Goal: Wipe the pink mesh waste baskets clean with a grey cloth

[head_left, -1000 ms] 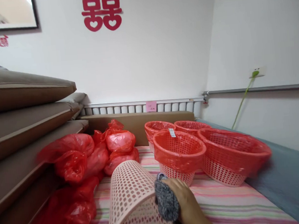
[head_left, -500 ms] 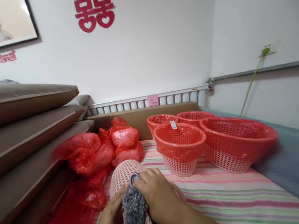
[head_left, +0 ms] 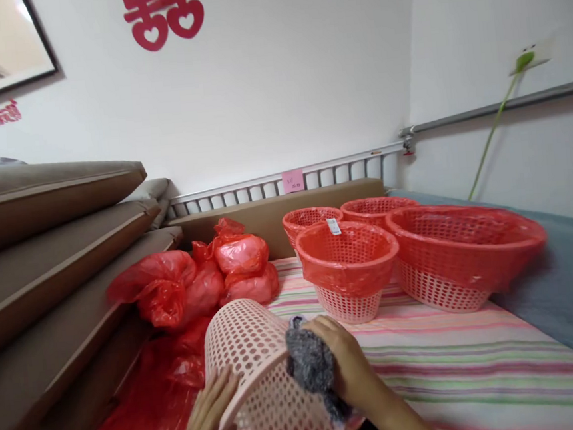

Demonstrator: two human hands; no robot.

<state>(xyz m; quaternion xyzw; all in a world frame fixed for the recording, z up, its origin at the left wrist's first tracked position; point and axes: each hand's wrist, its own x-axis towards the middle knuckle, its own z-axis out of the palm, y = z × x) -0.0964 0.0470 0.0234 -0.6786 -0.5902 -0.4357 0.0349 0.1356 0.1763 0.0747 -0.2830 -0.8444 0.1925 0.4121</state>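
A pink perforated plastic basket (head_left: 242, 339) lies tilted on its side in front of me, its open mouth toward me. My left hand (head_left: 210, 409) grips its rim at the left, fingers along the outer wall and thumb out of sight behind the edge. In my right hand (head_left: 342, 357) is a bunched grey fuzzy cloth (head_left: 312, 363), held against the right part of the rim. Part of the cloth hangs down by the basket's mouth.
Several pink baskets lined with red bags, among them a round one (head_left: 349, 270) and a wide one (head_left: 460, 253), stand on the striped sheet (head_left: 430, 370). Red plastic bags (head_left: 240, 259) pile up at left beside stacked cushions (head_left: 61, 275). A radiator (head_left: 244, 193) lines the back wall.
The basket has turned so its mouth now shows. My right hand has moved right with the cloth to the rim, and my left hand has shifted to the rim's left side.
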